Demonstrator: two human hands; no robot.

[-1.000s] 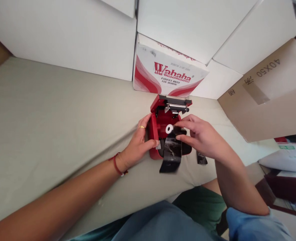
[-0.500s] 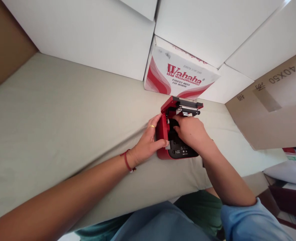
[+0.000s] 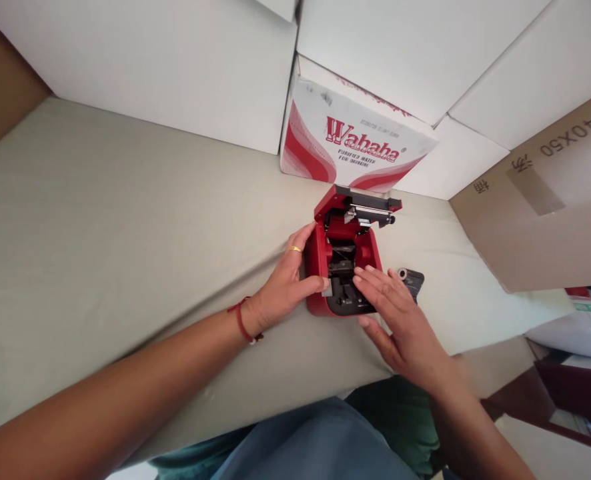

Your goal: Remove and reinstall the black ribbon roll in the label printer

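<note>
A red label printer (image 3: 317, 267) with a black inner bay stands on the cloth-covered surface. Its lid (image 3: 360, 200) is raised and tilts back, with a roller and metal parts on its underside. My left hand (image 3: 290, 280) grips the printer's left wall, thumb at the front left corner by a small grey piece and fingers along the outer side. Over the right front rim my right hand (image 3: 395, 313) lies with fingers stretched out and nothing held; whether the fingertips touch the printer I cannot tell. Just right of the printer rests a dark object (image 3: 414, 283) with a pale ring-shaped end, partly hidden.
Behind the printer stands a white and red Wahaha water carton (image 3: 353, 133), against large white boxes (image 3: 175, 67). A brown cardboard box (image 3: 540, 200) is at the right. The pale cloth (image 3: 125, 220) has a long crease left of the printer.
My right hand has come out of the printer's bay toward the front right, and its fingers have straightened. The bay and the dark object now show. My left hand keeps its place.
</note>
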